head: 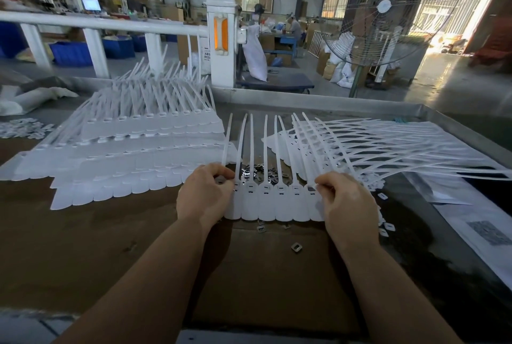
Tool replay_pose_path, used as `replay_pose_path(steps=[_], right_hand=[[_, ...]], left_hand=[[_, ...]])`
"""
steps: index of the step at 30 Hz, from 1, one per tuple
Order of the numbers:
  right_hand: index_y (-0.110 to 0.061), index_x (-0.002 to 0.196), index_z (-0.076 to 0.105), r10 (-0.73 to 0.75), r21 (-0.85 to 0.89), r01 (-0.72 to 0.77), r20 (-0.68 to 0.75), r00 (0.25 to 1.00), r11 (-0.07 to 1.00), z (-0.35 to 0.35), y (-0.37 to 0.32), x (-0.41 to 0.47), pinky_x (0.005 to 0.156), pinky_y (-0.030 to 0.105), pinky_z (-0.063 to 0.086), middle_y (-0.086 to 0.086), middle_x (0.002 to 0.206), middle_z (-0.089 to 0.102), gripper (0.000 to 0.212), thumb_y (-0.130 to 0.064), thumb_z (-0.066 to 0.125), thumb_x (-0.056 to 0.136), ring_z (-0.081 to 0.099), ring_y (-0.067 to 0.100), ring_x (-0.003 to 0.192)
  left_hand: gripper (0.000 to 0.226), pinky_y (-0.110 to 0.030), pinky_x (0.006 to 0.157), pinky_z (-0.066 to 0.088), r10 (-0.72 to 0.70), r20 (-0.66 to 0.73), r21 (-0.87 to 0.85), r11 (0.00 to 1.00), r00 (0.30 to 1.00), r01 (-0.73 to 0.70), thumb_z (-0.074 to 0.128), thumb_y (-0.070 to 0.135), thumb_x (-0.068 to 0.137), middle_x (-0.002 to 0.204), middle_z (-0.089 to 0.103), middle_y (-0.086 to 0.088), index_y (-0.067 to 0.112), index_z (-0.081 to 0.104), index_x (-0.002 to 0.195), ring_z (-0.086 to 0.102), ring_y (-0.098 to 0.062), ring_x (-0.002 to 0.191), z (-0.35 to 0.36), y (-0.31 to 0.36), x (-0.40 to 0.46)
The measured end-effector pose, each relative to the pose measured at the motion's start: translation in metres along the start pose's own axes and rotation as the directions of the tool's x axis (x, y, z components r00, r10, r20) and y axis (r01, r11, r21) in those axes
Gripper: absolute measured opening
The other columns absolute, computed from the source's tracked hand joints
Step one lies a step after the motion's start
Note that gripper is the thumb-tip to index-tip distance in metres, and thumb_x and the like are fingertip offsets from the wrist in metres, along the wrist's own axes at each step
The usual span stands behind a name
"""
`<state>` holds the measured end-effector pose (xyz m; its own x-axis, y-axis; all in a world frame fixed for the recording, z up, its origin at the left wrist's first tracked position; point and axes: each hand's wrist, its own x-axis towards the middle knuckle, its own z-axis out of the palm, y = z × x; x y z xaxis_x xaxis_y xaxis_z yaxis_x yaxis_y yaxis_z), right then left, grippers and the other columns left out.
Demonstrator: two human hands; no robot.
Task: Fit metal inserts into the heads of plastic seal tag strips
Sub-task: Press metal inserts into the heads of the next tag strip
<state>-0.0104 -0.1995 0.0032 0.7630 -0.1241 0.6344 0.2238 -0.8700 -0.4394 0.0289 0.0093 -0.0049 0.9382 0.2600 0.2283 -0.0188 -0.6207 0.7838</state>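
The left hand (206,194) covers the left end of the joined row of seal tag strips (273,202), its curled fingers pinching the heads there. The right hand (346,202) pinches the row's right end. Loose metal inserts (256,173) lie just behind the row, partly hidden, on the tray (360,106).

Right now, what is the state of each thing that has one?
Left hand: pinching the strip's left end.
Right hand: pinching the strip's right end.
Seal tag strip: flat on the table, tails pointing away.
Loose metal inserts: piled behind the strip.
Fan: cannot tell if it runs.
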Motion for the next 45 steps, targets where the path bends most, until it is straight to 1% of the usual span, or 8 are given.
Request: replay_pose_path(steps=[4, 7, 17, 24, 31, 37, 41, 45], right_hand=[[-0.006, 0.094, 0.069, 0.023, -0.015, -0.023, -0.020, 1.000, 1.000, -0.0005, 0.0006, -0.0001, 0.074, 0.025, 0.044, 0.006, 0.088, 0.067, 0.011, -0.008, 0.060, 0.088, 0.060, 0.019, 0.082], [-0.007, 0.095, 0.069, 0.045, -0.028, -0.045, -0.026, 0.999, 0.999, -0.0005, 0.0014, 0.0000, 0.074, 0.021, 0.041, 0.005, 0.088, 0.067, 0.011, -0.009, 0.060, 0.088, 0.059, 0.017, 0.082], [-0.009, 0.092, 0.069, 0.055, -0.026, -0.055, -0.026, 0.998, 0.998, -0.0014, 0.0012, 0.0002, 0.073, 0.024, 0.044, 0.003, 0.086, 0.068, 0.008, -0.010, 0.063, 0.086, 0.059, 0.016, 0.081], [-0.008, 0.089, 0.068, 0.053, -0.020, -0.053, -0.033, 0.998, 0.998, -0.0007, 0.0009, -0.0001, 0.070, 0.022, 0.042, 0.003, 0.084, 0.067, 0.006, -0.011, 0.064, 0.085, 0.057, 0.015, 0.078], [-0.008, 0.092, 0.068, 0.048, -0.027, -0.049, -0.025, 0.999, 0.998, 0.0005, 0.0018, -0.0003, 0.073, 0.028, 0.049, 0.004, 0.087, 0.067, 0.009, -0.013, 0.063, 0.087, 0.059, 0.016, 0.081], [-0.007, 0.091, 0.067, 0.054, -0.031, -0.055, -0.020, 0.998, 0.998, 0.0018, 0.0020, -0.0011, 0.074, 0.032, 0.050, 0.005, 0.086, 0.066, 0.007, -0.011, 0.063, 0.086, 0.059, 0.018, 0.081], [-0.008, 0.088, 0.067, 0.058, -0.039, -0.059, -0.025, 0.998, 0.997, 0.0021, 0.0013, -0.0005, 0.072, 0.032, 0.049, 0.005, 0.083, 0.066, 0.005, -0.010, 0.064, 0.086, 0.058, 0.019, 0.079], [-0.009, 0.090, 0.068, 0.068, -0.051, -0.068, 0.001, 0.998, 0.996, 0.0025, 0.0023, -0.0003, 0.073, 0.031, 0.047, 0.003, 0.084, 0.066, 0.008, -0.011, 0.061, 0.087, 0.058, 0.018, 0.081]], left_hand=[[0.013, -0.021, 0.057, 0.045, -0.001, -0.008, 0.001, 1.000, 1.000, 0.001, 0.060, 0.024, 0.087, 0.099, 0.058, 0.010, 0.037, 0.060, 0.085, 0.052, -0.005, 0.074, 0.0001, 0.0014, -0.0004], [0.012, -0.017, 0.052, 0.039, 0.002, -0.009, 0.002, 1.000, 1.000, -0.002, 0.060, 0.024, 0.087, 0.098, 0.056, 0.010, 0.036, 0.060, 0.086, 0.049, -0.003, 0.070, 0.0001, 0.0023, -0.0011], [0.012, -0.015, 0.053, 0.035, 0.009, -0.009, 0.008, 1.000, 1.000, -0.009, 0.060, 0.023, 0.087, 0.101, 0.055, 0.010, 0.035, 0.060, 0.088, 0.047, 0.000, 0.069, -0.0009, 0.0019, -0.0010], [0.010, -0.016, 0.057, 0.039, 0.017, -0.009, -0.004, 1.000, 1.000, -0.017, 0.061, 0.023, 0.088, 0.102, 0.055, 0.009, 0.033, 0.061, 0.089, 0.050, -0.007, 0.082, -0.0009, 0.0006, -0.0012], [0.014, -0.025, 0.069, 0.049, 0.024, -0.029, -0.054, 0.998, 0.999, -0.025, 0.063, 0.021, 0.086, 0.097, 0.056, 0.012, 0.035, 0.061, 0.085, 0.055, -0.006, 0.082, -0.0016, 0.0010, -0.0011], [0.013, -0.022, 0.063, 0.042, -0.004, -0.035, -0.103, 0.995, 0.999, 0.001, 0.063, 0.021, 0.085, 0.094, 0.058, 0.012, 0.034, 0.062, 0.086, 0.055, -0.008, 0.084, -0.0025, 0.0002, -0.0013], [0.017, -0.025, 0.063, 0.046, -0.021, -0.028, -0.136, 0.991, 0.999, 0.017, 0.061, 0.020, 0.086, 0.086, 0.057, 0.016, 0.037, 0.061, 0.082, 0.056, -0.005, 0.078, -0.0036, 0.0010, -0.0006], [0.017, -0.017, 0.060, 0.040, -0.009, -0.033, -0.126, 0.992, 0.999, 0.005, 0.062, 0.019, 0.086, 0.082, 0.053, 0.022, 0.035, 0.061, 0.083, 0.051, 0.002, 0.074, -0.0033, 0.0006, -0.0006]])
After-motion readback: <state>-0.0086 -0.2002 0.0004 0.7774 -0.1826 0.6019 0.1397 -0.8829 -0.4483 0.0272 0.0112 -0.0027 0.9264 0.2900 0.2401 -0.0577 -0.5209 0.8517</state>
